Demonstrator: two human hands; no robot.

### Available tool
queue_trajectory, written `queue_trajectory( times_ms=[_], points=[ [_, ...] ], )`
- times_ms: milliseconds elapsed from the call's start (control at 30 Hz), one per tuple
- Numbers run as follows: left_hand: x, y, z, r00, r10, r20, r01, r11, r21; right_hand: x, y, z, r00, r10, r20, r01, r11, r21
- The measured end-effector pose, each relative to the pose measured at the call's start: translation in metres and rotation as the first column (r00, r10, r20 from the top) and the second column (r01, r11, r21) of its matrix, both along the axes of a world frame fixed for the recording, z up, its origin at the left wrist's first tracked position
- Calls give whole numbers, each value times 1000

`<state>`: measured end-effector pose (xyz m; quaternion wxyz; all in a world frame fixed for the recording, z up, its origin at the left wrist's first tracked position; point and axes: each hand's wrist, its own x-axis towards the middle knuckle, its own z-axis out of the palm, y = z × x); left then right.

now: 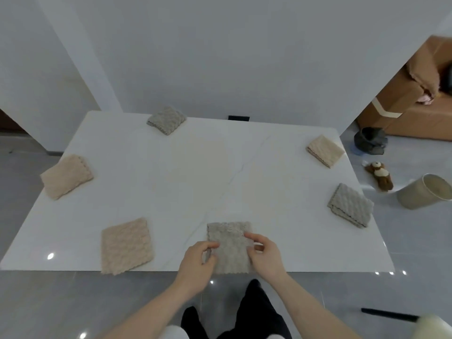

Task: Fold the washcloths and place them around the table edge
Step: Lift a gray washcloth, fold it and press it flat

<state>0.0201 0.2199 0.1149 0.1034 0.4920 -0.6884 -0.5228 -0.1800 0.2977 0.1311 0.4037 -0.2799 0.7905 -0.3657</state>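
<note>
Left hand (199, 255): fingers curled at the left edge of the grey washcloth (230, 248), pinching it; thumb and fingertips (214, 245) on the cloth.
Right hand (263, 250): fingers (250, 237) pinching the cloth's right edge, thumb tucked under or beside the fold — cannot tell which.
Cloth in hand: flat on the white table (186, 172), at the near edge, its scalloped hem just overhanging.
Risk, overhang: hem sits past the table lip; a tug toward the body could, I judge, drag it off to the floor.
Risk, fold: soft bumpy pile; letting go of both sides at once may let the layers spring open or skew.
Risk, spacing: beige cloth at near left (127, 245) also hangs over the near edge; a brushing forearm could knock it down.
Already placed, left to right: beige cloth at left edge (66, 176), grey cloth at far edge (166, 119), beige cloth at far right (325, 150), grey cloth at right edge (351, 204).
Obstruction: none of the five lies near the hands' working spot.
Floor, right: cardboard box (411, 99), dark bundle (370, 141), plush toy (380, 176), tipped beige bin (425, 194).
</note>
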Motion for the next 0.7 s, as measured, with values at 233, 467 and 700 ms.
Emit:
queue_trajectory(
  times_ms=[233, 467, 700],
  points=[
    [-70, 24, -2, 1000, 5, 17, -6, 998, 70, -81, 1, -1, 985, 154, -74, -153, 988, 15],
    [-154, 60, -12, 989, 80, 128, -100, 982, 162, -176, 7, -16, 901, 415, -131, -400, 908, 125],
    [-210, 82, -12, 980, 86, 179, -133, 955, 266, -224, 8, -27, 807, 571, -151, -532, 814, 233]
  ],
)
